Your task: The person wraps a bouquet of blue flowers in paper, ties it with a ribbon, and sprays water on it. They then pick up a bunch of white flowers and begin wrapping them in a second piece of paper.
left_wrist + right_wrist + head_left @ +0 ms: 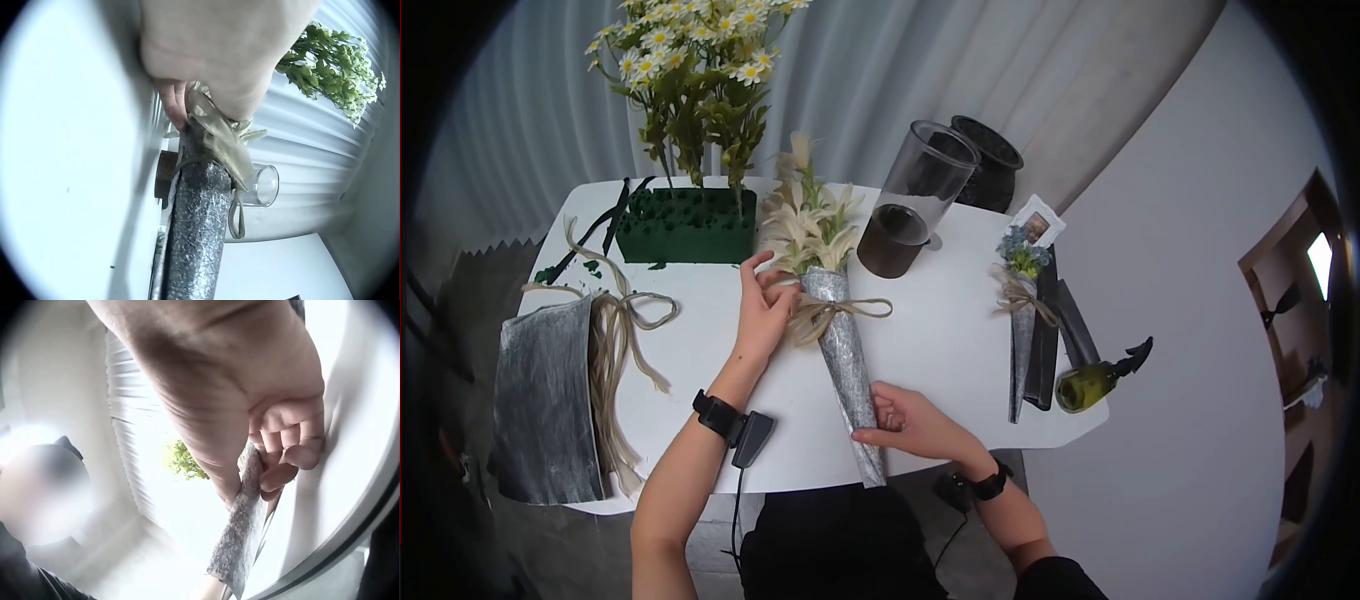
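Observation:
A bouquet of cream lilies point(812, 225) is wrapped in a long silver-grey paper cone point(846, 365) and lies slanted over the white table. Round the cone's upper part runs a raffia bow point(820, 315). My left hand point(766, 308) holds the bouquet at its left side, by the bow and lower blooms; in the left wrist view its fingers point(172, 103) reach behind the wrap. Near the narrow bottom end my right hand point(920, 425) pinches the cone between thumb and fingers, seen close up in the right wrist view along with the speckled paper point(240, 534).
Daisies point(690, 60) stand in a green foam block point(685, 228) at the back left. Grey sheets point(547, 400) and raffia strands point(615, 350) lie left. Behind are a glass vase point(915, 190) and a black pot point(990, 160). A small blue bouquet point(1022, 320) and spray bottle point(1090, 388) lie right.

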### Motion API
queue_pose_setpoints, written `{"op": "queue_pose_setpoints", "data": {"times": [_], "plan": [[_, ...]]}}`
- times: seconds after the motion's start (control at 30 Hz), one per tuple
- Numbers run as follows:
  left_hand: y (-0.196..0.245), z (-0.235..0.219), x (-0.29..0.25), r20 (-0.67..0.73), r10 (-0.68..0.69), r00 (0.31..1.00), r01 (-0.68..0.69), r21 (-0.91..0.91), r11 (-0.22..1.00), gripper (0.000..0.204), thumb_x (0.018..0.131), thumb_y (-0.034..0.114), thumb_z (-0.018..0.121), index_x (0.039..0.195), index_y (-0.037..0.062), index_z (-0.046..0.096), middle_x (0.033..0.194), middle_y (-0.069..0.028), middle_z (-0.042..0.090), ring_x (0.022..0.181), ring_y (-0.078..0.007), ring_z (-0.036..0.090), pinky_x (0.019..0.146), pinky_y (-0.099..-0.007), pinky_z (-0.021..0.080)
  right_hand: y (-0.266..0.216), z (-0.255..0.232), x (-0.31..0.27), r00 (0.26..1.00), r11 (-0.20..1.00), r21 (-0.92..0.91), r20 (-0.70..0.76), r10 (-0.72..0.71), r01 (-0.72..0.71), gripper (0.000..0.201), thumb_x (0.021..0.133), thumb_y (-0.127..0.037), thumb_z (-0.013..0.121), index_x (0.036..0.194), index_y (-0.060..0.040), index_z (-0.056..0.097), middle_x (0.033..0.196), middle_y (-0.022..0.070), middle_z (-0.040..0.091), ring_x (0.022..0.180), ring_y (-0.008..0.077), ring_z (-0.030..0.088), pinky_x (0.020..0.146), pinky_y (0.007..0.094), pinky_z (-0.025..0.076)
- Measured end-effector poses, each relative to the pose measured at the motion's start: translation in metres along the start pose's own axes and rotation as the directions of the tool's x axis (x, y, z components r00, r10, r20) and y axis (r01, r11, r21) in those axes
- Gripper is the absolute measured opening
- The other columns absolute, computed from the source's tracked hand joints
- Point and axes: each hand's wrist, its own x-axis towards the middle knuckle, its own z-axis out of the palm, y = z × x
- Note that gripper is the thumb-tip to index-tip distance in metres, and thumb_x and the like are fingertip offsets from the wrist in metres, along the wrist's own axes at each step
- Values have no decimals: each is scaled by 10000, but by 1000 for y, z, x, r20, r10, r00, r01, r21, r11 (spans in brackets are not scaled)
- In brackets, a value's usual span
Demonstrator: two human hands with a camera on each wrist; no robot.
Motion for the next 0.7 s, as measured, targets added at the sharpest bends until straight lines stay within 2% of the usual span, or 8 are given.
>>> {"op": "queue_pose_setpoints", "data": {"times": [0.07,0.17,0.3,0.37,0.4,0.47,0.57,0.7], "plan": [[-8,-2,4,-5,16,1000,-16,23,1000,623,952,20,595,1490,101,291,1309,-141,568,1114,-191,640,955,-312,518,0,-13,6,1000,956,-293,-4,20,-20,211,983,-184,689,1099,-29,606,863,-12,650,765,16,552,661,204,454],[-6,-5,6,-1,36,999,-36,44,998,592,944,30,625,1448,67,317,1311,-166,568,1044,-174,664,886,-283,537,-15,-40,13,995,932,-360,95,-10,44,238,1001,-246,659,1042,-13,629,817,2,630,732,58,568,642,239,465],[-1,1,7,14,65,998,-65,11,998,520,944,64,671,1368,16,376,1296,-185,576,970,-151,682,806,-255,548,-20,-67,32,995,968,-232,-4,-95,92,208,1024,-214,611,1037,-10,647,803,6,631,715,63,566,639,239,464],[2,6,5,-27,39,999,-40,-21,999,473,950,68,670,1337,12,405,1301,-181,578,975,-150,680,811,-254,545,-22,-76,42,943,939,-319,-252,-218,131,167,1018,-182,613,1040,-20,647,820,12,634,714,74,562,666,234,460],[3,6,4,-62,20,998,-23,-56,998,426,956,71,669,1306,7,434,1306,-177,579,980,-150,678,816,-253,541,-21,-78,48,946,941,-313,-245,-212,130,167,1018,-182,613,1040,-20,647,820,12,634,714,74,562,666,234,460],[-4,2,8,-43,13,999,-16,-81,997,379,963,82,662,1280,30,460,1318,-157,572,1019,-175,672,879,-283,534,-16,-82,62,882,948,-40,-357,-307,314,134,992,-158,652,1041,-33,650,880,0,644,795,76,573,719,230,454],[-6,3,8,-26,14,1000,-17,-102,995,269,984,129,648,1201,51,511,1272,-119,592,1044,-187,666,931,-303,520,1,-79,93,756,891,-131,-484,-440,434,137,965,-124,685,1057,-30,646,980,-4,640,913,74,571,749,228,441],[-2,-2,10,20,-61,998,61,-27,998,230,1025,264,612,1079,42,599,1073,-53,659,1008,-139,666,887,-266,496,13,-71,113,778,881,-147,-421,-467,449,199,956,-107,693,1120,-18,625,1076,10,623,1013,74,565,802,236,462]]}}
